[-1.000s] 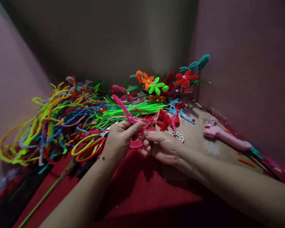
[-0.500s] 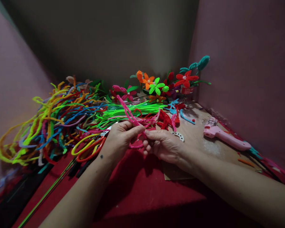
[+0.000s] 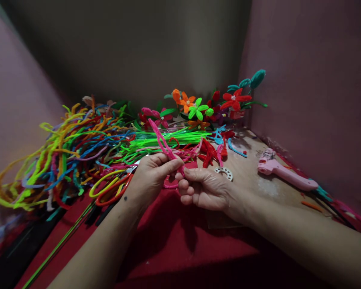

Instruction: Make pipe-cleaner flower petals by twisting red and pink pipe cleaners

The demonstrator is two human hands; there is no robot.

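My left hand [image 3: 152, 174] and my right hand [image 3: 203, 186] meet at the middle of the view, both pinched on a pink pipe cleaner [image 3: 161, 138]. Its free end rises up and to the left from my fingers, and a pink loop of it hangs below them. Under my hands lies red cloth [image 3: 174, 241]. A big heap of pipe cleaners in many colours [image 3: 66, 152] spreads to the left, with a bundle of bright green ones [image 3: 168, 138] just behind my hands.
Finished pipe-cleaner flowers [image 3: 195, 108] in orange, green, red and teal stand in the back corner. A pink glue gun [image 3: 284, 174] lies on brown cardboard [image 3: 252, 172] at the right. A small white curved piece [image 3: 225, 172] sits near my right hand. Pink walls close in on both sides.
My right hand has shifted slightly left, closer against my left fingers, and the pink pipe cleaner's free end has swung a little to the right.
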